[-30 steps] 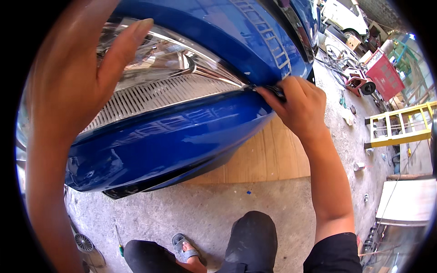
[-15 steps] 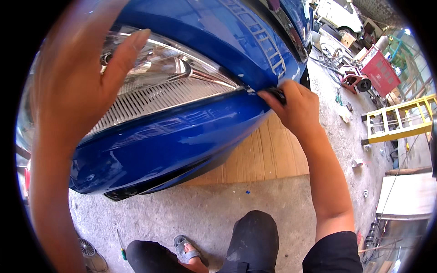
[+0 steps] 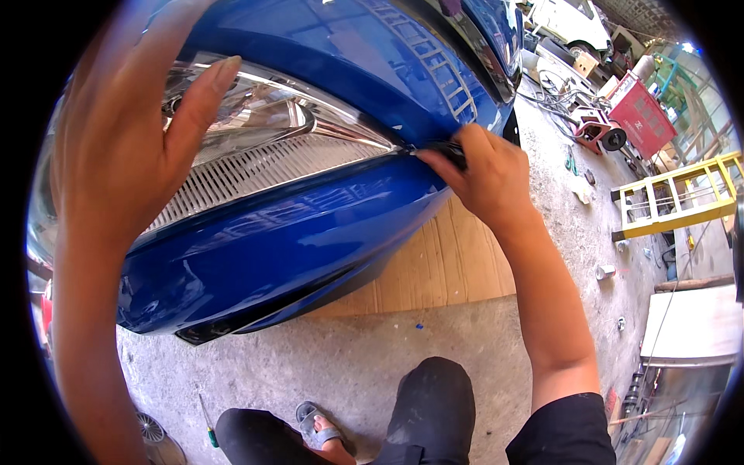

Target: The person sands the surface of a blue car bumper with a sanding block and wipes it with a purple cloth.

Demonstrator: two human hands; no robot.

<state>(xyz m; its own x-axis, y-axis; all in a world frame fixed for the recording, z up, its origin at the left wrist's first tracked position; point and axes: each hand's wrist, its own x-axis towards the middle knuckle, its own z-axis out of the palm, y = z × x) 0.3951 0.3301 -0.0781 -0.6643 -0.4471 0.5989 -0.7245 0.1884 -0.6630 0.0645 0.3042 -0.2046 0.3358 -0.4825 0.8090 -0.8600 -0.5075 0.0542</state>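
Note:
A blue car's front corner fills the upper middle, its bumper curving below a clear headlight with a ribbed silver lower part. My left hand is spread in front of the headlight, thumb apart and pointing up right; whether it touches the car I cannot tell. At the headlight's pointed right corner, my right hand is closed around a black object, mostly hidden by the fingers. It meets the seam between the bumper and the blue body panel above; its exact kind does not show.
Cardboard lies under the bumper on the concrete floor. A green-handled screwdriver lies at lower left, near my sandalled foot. To the right are a yellow ladder, a red machine and coiled cables.
The view has shifted slightly. My right hand and the black object remain at the headlight corner, and my left hand is still spread in front of the headlight.

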